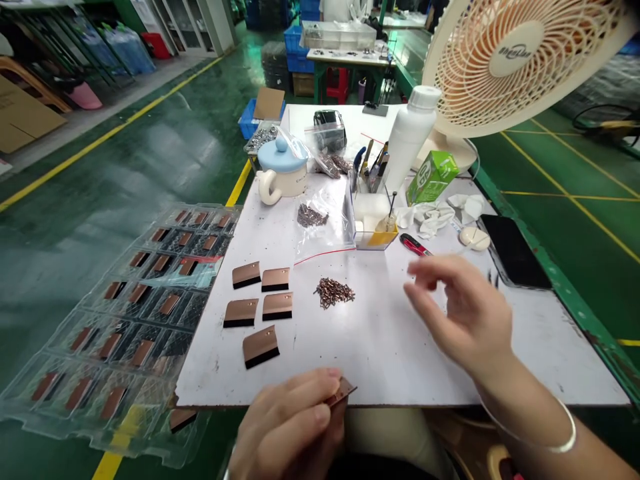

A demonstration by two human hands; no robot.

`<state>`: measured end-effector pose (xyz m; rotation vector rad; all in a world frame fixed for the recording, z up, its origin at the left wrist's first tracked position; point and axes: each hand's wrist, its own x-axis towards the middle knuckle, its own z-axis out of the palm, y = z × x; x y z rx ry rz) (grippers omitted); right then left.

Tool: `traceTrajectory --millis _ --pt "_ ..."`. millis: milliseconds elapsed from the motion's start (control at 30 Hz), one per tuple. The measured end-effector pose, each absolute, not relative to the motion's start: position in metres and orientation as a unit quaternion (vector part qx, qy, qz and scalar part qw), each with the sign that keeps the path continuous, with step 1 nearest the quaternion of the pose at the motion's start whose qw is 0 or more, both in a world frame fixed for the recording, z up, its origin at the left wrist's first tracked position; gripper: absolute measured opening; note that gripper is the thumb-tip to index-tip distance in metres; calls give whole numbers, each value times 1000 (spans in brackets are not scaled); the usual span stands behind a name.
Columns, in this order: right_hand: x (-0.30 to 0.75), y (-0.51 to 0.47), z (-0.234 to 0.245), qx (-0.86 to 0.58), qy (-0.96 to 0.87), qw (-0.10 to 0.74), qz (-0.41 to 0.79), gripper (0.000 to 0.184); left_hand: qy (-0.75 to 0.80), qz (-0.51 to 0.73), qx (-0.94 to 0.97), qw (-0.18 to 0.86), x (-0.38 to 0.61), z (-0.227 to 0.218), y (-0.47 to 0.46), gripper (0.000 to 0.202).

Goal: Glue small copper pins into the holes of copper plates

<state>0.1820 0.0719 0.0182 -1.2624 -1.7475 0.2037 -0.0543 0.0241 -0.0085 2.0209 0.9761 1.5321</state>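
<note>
Flanking bare tabletop (385,353), left fingers (311,383) pinch a brown plate (343,391) near its edge (390,405); right fingers (425,307) stand parted, seemingly empty.

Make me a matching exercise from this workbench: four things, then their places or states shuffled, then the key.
Things
1. Left hand
2. Heap of small coppery parts
3. Phone
4. Mug

Places or states
A. Lying flat near the right edge of the table
B. Topped with a light blue lid
C. Holding a brown piece
D. Right of the five brown plates

Pairs: 1-C, 2-D, 3-A, 4-B
</note>
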Motion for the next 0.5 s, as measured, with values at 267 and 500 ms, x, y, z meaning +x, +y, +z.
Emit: traceTrajectory --millis 267,500 --pt "185 167 21 -622 -686 358 -120 30 267 440 857 34 -79 9 19 21" --pt "201 145 22 -566 -649 450 -235 21 152 476 865 -42 -69 9 45 15"
